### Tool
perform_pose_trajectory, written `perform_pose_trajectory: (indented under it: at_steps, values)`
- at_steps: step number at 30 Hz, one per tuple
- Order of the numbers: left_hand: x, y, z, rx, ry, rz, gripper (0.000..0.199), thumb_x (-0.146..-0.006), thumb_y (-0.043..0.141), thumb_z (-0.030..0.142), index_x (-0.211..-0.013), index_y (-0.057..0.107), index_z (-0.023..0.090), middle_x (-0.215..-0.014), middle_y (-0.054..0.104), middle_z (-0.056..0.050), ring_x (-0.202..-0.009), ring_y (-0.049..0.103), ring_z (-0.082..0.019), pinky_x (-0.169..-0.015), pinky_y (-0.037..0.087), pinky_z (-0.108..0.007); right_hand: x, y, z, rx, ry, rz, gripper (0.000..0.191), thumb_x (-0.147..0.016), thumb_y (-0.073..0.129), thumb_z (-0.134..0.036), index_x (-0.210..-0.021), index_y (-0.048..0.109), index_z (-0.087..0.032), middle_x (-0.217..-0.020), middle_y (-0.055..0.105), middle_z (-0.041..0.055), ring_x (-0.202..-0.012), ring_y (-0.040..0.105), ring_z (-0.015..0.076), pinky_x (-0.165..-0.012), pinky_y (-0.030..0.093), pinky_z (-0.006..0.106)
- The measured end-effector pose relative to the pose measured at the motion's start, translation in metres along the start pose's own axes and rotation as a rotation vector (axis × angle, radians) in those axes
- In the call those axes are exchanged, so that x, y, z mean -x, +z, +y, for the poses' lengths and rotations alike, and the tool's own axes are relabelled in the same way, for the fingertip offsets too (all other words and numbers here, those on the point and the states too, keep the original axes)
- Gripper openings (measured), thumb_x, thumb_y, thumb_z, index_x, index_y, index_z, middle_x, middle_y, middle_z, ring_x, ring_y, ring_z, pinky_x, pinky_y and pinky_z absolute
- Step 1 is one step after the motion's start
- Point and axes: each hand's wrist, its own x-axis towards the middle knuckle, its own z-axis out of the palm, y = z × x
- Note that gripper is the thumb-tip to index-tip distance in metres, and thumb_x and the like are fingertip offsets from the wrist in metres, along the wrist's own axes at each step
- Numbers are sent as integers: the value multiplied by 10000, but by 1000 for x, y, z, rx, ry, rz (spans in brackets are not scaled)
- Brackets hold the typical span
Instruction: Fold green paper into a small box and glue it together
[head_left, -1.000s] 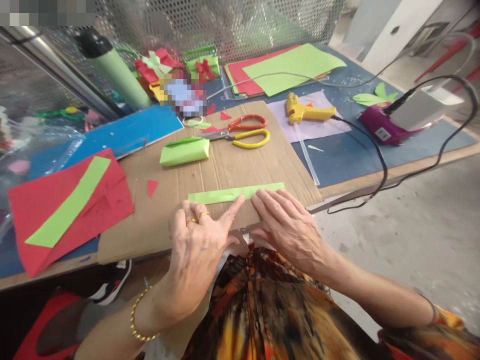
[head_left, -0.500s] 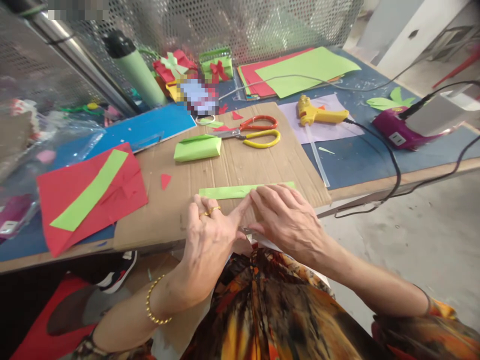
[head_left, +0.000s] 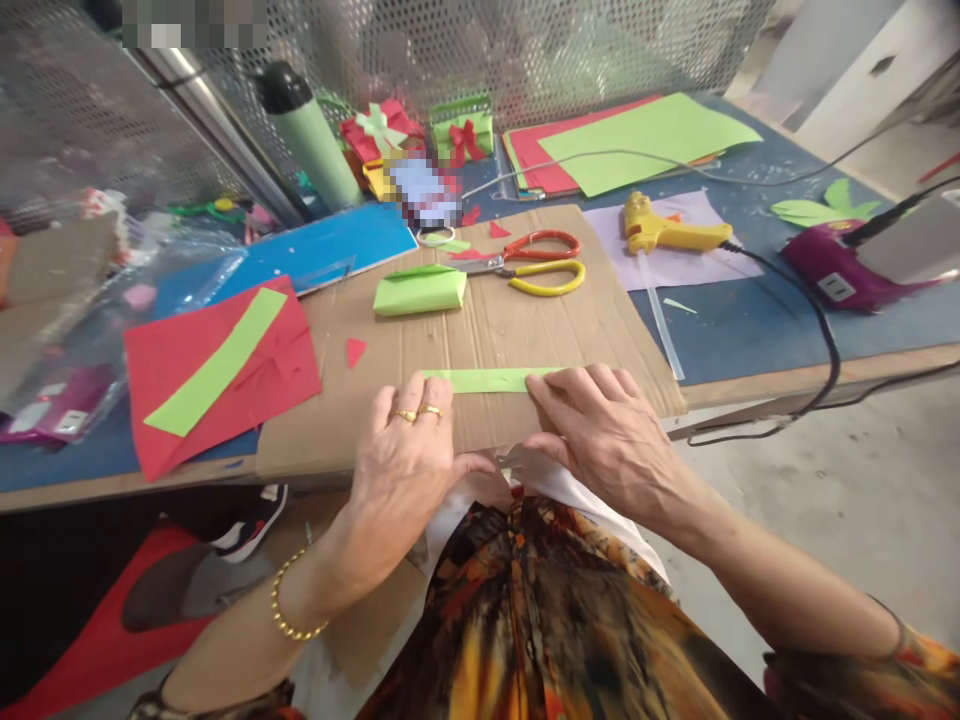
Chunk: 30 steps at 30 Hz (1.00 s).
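A narrow green paper strip point(head_left: 491, 381) lies flat on a brown cardboard sheet point(head_left: 555, 330) near the table's front edge. My left hand point(head_left: 409, 465) has its fingertips on the strip's left end, with the thumb stretched out to the right. On the strip's right end rest the fingers of my right hand point(head_left: 600, 440), its thumb apart and pointing left. Both hands press from above and are not wrapped around anything. Behind the strip sits a folded green paper piece point(head_left: 420, 292), with scissors point(head_left: 544, 265) beside it, their handles red and yellow.
At left, a green strip point(head_left: 217, 365) lies on red paper point(head_left: 157, 350). A yellow glue gun point(head_left: 675, 230) with a cable rests on lilac paper point(head_left: 720, 268). Behind are a bottle point(head_left: 315, 140), a phone point(head_left: 424, 190), small paper bags point(head_left: 461, 128) and stacked sheets point(head_left: 652, 140).
My hands were close together at the strip's middle and have moved apart, the left hand to its left end and the right hand to its right end. The view has shifted slightly.
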Motion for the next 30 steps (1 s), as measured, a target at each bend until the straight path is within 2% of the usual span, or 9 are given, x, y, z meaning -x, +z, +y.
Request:
perform_pose_trajectory:
  at_steps: [3,5,7,9,12,16,20,27,30]
  values:
    - [-3,7,-2,-11,36,79,863,-1018,300,692,-1167,692,-62,-1033,703,-264,-932,668,-351,-849,492,-472,-1,0,8,-67,-8,11,546,-1088,339,-501,-1127,705,-98,-924,655,106,-836,483,238,-746,390,357]
    - [-9,10,-3,-46,46,117,814,-1040,282,655,-1048,721,-30,-888,683,-214,-792,642,-308,-781,487,-448,-2,0,14,-87,-32,7,401,-1095,421,-394,-1008,716,-136,-875,638,83,-811,477,223,-731,392,344]
    - [-17,10,-5,-99,56,123,602,-1081,345,500,-1015,727,40,-774,637,-145,-704,606,-276,-710,466,-415,-5,-2,19,-50,-70,5,307,-1081,472,-278,-924,709,-162,-835,621,69,-787,466,217,-705,380,339]
    - [-25,8,-8,-152,81,96,350,-1076,392,241,-1096,717,114,-729,602,-96,-665,585,-258,-674,441,-384,-9,-5,22,11,-102,2,273,-1056,493,-190,-878,699,-167,-811,605,68,-764,448,215,-668,355,338]
    - [-34,4,-12,-167,138,62,407,-973,372,-4,-1104,710,180,-736,602,-79,-653,578,-246,-672,433,-370,-14,-10,21,82,-151,-24,262,-1016,513,-113,-811,668,-164,-803,592,73,-747,437,209,-637,323,335]
    - [-40,0,-12,-115,251,101,356,-966,388,-17,-890,705,125,-768,627,-106,-694,593,-241,-652,432,-366,-18,-13,17,167,-215,-59,285,-973,494,-41,-767,642,-170,-785,584,89,-745,433,221,-637,311,344]
    - [-43,0,-12,-48,309,72,367,-986,373,-14,-906,709,111,-754,629,-101,-710,588,-237,-664,429,-371,-22,-10,21,160,-237,-68,296,-968,472,-29,-769,637,-174,-765,569,85,-724,417,223,-633,301,345]
    - [-53,22,-28,274,163,43,262,-1035,474,135,-883,684,170,-873,668,-81,-864,596,-245,-776,433,-389,-28,-1,36,67,-153,-94,268,-1033,452,-132,-844,642,-157,-834,593,83,-752,448,210,-708,345,335]
    - [-61,26,-37,532,77,-72,231,-1043,493,168,-878,654,176,-881,667,-51,-889,593,-222,-803,442,-362,-30,1,38,-7,-72,-166,282,-1051,418,-163,-881,643,-154,-860,604,88,-747,452,203,-713,342,325]
